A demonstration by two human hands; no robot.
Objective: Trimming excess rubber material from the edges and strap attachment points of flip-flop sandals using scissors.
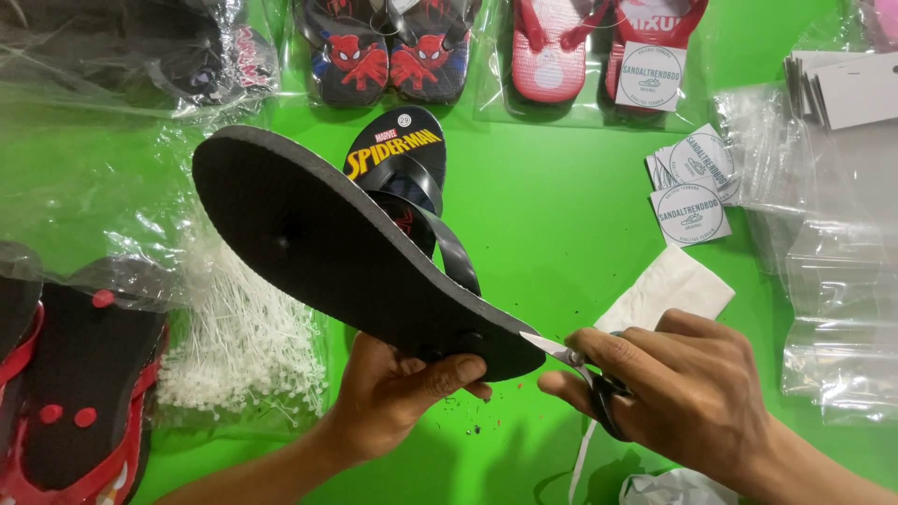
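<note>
My left hand [398, 388] grips the heel end of a black flip-flop [318, 238], held sole-up and tilted over the green table [561, 215]. Its black strap [449, 248] hangs on the far side. My right hand [678, 393] holds small scissors [561, 353], whose silver tips touch the edge of the flip-flop's heel. A second black flip-flop [398, 150] with yellow lettering lies on the table behind the held one.
A pile of white plastic tag fasteners [243, 337] sits at left. Bagged red-and-black sandals [75, 374] lie far left, and more bagged pairs line the back. Round-printed card labels [692, 187], a white tissue [669, 290] and clear bags [832, 252] are at right.
</note>
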